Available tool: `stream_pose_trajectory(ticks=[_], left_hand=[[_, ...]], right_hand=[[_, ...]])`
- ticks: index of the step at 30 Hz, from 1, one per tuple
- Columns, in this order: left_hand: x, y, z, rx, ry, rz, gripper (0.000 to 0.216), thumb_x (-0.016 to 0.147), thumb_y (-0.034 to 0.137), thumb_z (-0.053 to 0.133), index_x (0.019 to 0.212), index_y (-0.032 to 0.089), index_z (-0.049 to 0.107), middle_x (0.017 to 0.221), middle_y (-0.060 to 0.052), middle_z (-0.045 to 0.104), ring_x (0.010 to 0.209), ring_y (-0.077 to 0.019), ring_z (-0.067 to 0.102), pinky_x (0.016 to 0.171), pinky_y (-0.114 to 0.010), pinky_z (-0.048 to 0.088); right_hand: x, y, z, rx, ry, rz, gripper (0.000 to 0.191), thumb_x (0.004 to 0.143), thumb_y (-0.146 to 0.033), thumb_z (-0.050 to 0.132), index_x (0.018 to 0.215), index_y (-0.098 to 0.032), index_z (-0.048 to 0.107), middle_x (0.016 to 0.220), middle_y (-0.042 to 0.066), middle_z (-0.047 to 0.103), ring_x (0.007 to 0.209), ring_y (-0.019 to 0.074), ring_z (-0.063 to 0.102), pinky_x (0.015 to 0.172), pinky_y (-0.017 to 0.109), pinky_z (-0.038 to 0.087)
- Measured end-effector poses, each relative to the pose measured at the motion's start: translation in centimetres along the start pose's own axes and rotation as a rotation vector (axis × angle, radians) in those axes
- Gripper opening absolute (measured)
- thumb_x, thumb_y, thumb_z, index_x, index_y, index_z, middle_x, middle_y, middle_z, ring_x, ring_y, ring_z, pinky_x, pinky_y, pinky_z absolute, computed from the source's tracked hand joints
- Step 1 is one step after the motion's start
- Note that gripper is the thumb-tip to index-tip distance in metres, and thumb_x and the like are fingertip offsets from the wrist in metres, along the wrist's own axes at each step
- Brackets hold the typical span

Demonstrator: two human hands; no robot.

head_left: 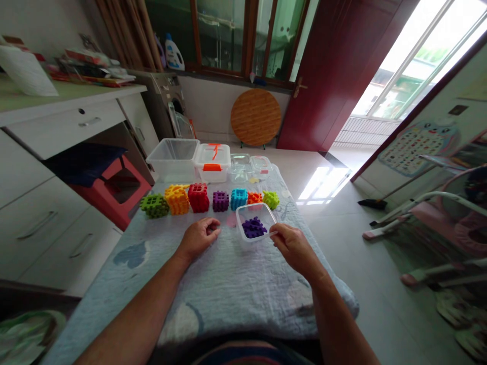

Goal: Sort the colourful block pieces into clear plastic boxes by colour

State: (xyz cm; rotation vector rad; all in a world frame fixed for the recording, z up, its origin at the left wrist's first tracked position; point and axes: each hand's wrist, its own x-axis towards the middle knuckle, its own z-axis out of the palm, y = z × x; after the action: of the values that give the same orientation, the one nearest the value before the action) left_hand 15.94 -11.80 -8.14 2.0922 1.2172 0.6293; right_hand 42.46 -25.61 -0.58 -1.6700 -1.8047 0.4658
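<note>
A small clear plastic tub (243, 215) stands on the quilt-covered table (228, 284) with purple interlocking pieces (253, 227) inside. My right hand (292, 246) pinches the tub's near right rim. My left hand (198, 235) rests on the quilt just left of the tub, fingers curled in, with nothing visible in them. Behind the tub runs a row of assembled cubes: green (154, 205), yellow (177, 198), red (198, 197), purple (220, 201), blue (239, 198), orange (254, 197) and light green (271, 199).
At the table's far end stand a large clear bin (173, 159), a lidded box with an orange handle (212, 162) and two small clear containers (249, 167). White drawers (45, 213) and a red stool (114, 187) lie to the left. Tiled floor (380, 284) is on the right.
</note>
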Motion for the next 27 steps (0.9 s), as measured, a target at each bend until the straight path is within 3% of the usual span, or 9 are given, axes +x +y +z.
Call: stream_pose_trajectory(ticks=[7, 11, 19, 24, 27], left_hand=[[-0.1, 0.1, 0.0, 0.002, 0.02, 0.021, 0.029, 0.077, 0.04, 0.056, 0.093, 0.018, 0.068, 0.09, -0.005, 0.071, 0.076, -0.0195, 0.064, 0.071, -0.03, 0.051], [-0.1, 0.2, -0.1, 0.002, 0.032, 0.016, 0.028, 0.077, 0.04, 0.057, 0.091, 0.019, 0.069, 0.089, -0.005, 0.071, 0.076, -0.0199, 0.064, 0.071, -0.031, 0.051], [-0.1, 0.9, 0.4, 0.115, 0.026, 0.005, 0.025, 0.078, 0.035, 0.055, 0.093, 0.018, 0.068, 0.092, -0.007, 0.068, 0.082, -0.0218, 0.065, 0.074, -0.031, 0.05], [1.1, 2.5, 0.7, 0.283, -0.082, 0.061, 0.025, 0.076, 0.028, 0.056, 0.095, 0.016, 0.069, 0.091, -0.009, 0.066, 0.085, -0.0248, 0.063, 0.077, -0.034, 0.048], [1.9, 3.2, 1.1, 0.291, -0.085, 0.124, 0.025, 0.078, 0.027, 0.057, 0.098, 0.017, 0.069, 0.095, -0.01, 0.066, 0.091, -0.0254, 0.062, 0.082, -0.035, 0.047]], right_hand=[[-0.5, 1.5, -3.0, 0.044, 0.061, 0.084, 0.015, 0.091, -0.025, 0.048, 0.089, -0.021, 0.062, 0.072, 0.0, 0.063, 0.065, 0.0139, 0.062, 0.063, 0.025, 0.048], [0.2, 1.9, -5.3, 0.025, 0.197, 0.12, 0.015, 0.089, -0.028, 0.049, 0.09, -0.021, 0.062, 0.068, 0.0, 0.064, 0.061, 0.0146, 0.064, 0.061, 0.026, 0.05], [4.9, 3.0, -8.8, -0.025, 0.345, 0.171, 0.017, 0.088, -0.029, 0.048, 0.089, -0.02, 0.062, 0.066, 0.001, 0.065, 0.061, 0.0161, 0.065, 0.06, 0.026, 0.05], [8.1, 5.4, -9.1, -0.08, 0.371, 0.187, 0.018, 0.089, -0.026, 0.046, 0.089, -0.019, 0.063, 0.064, 0.002, 0.063, 0.062, 0.0163, 0.065, 0.062, 0.026, 0.049], [10.0, 7.1, -8.8, -0.115, 0.372, 0.212, 0.019, 0.09, -0.024, 0.045, 0.089, -0.019, 0.063, 0.063, 0.002, 0.063, 0.061, 0.0157, 0.064, 0.063, 0.026, 0.049]])
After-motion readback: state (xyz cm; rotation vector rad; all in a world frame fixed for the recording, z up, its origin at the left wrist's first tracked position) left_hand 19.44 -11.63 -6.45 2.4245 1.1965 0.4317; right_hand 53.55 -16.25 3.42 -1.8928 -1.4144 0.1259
